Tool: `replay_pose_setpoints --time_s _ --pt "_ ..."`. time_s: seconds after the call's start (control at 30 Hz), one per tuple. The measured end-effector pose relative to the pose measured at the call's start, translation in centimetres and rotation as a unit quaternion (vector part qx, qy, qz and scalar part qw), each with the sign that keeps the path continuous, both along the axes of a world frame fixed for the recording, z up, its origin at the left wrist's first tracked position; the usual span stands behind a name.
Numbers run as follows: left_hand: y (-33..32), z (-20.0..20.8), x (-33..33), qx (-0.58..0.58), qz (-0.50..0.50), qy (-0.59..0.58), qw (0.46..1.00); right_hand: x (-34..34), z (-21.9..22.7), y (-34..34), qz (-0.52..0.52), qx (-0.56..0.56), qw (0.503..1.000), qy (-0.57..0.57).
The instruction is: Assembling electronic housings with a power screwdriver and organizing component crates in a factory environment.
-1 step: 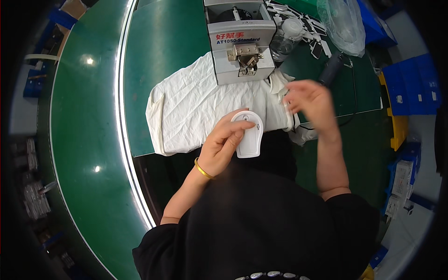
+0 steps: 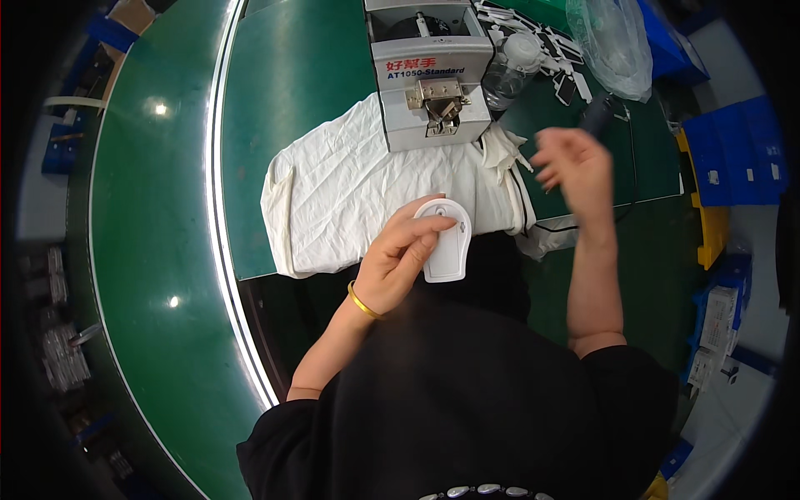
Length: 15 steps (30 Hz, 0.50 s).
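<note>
Farther to the right, and a little away from the body, the right hand (image 2: 577, 167) has shifted since the earlier frame, clearing more of the bunched corner of the white cloth (image 2: 333, 192); the left hand (image 2: 396, 258) and what it holds look unmoved. That left hand is closed on a white plastic piece (image 2: 450, 258), rounded at the far end and straight at the near one, held up by the cloth's near edge. One finger lies across its hollow face, with the thumb alongside, a grip that probably keeps the recess turned up to view and the piece steady. The right hand is partly open, its fingers loosely bent; blur hides whether anything small sits between them. Beyond, the cloth lies spread on the green table (image 2: 292, 75), perhaps to shield parts from scratches, its far edge against the grey machine (image 2: 433, 71), whose metal fitting faces the person, presumably for easy reach. Loose white and black pieces (image 2: 571, 58) lie behind a clear container (image 2: 504, 83), seemingly kept aside from the working spot, near a clear plastic bag (image 2: 612, 50).
</note>
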<state>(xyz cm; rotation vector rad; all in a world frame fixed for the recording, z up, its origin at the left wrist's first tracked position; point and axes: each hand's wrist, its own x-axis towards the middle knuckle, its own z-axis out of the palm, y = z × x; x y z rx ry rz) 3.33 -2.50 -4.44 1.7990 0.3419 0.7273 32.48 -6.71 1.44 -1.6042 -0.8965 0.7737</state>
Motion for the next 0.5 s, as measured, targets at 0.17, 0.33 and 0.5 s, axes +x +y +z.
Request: replay_pose_setpoints --time_s 0.17,0.33,0.5 --pt "-1.4 2.3 1.0 -0.143 0.051 -0.021 0.988 10.8 -3.1 3.4 -0.287 -0.120 0.789 -0.529" --pt "-1.8 2.1 1.8 0.112 0.101 0.066 0.986 13.8 -4.8 4.1 -0.261 -0.166 0.921 -0.236" --pt "-1.3 2.6 1.6 0.175 0.147 0.054 0.972 13.3 -4.8 2.0 -0.124 0.035 0.971 0.204"
